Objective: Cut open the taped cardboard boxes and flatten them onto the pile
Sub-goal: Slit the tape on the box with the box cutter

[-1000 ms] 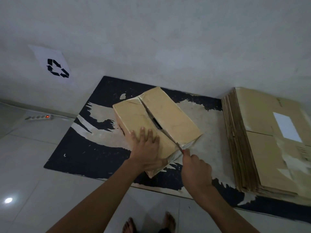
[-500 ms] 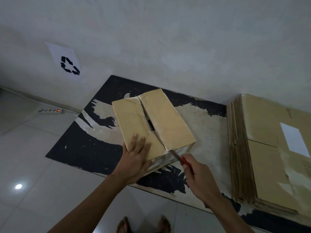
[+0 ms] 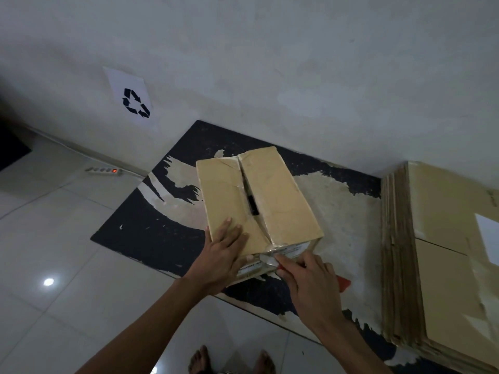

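Box (image 3: 259, 201) looks light and floppy, so left hand (image 3: 224, 255) presses flat on top while right hand (image 3: 310, 282) grips the knife (image 3: 272, 261) at its taped near edge.

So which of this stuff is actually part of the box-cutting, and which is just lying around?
In the job:
- box, top seam already slit
- cutter, red, in the right hand, blade at the tape on the near face
- left hand, flat on the box
- pile of flattened cardboard

Just there:
- mat
- recycling sign
- power strip
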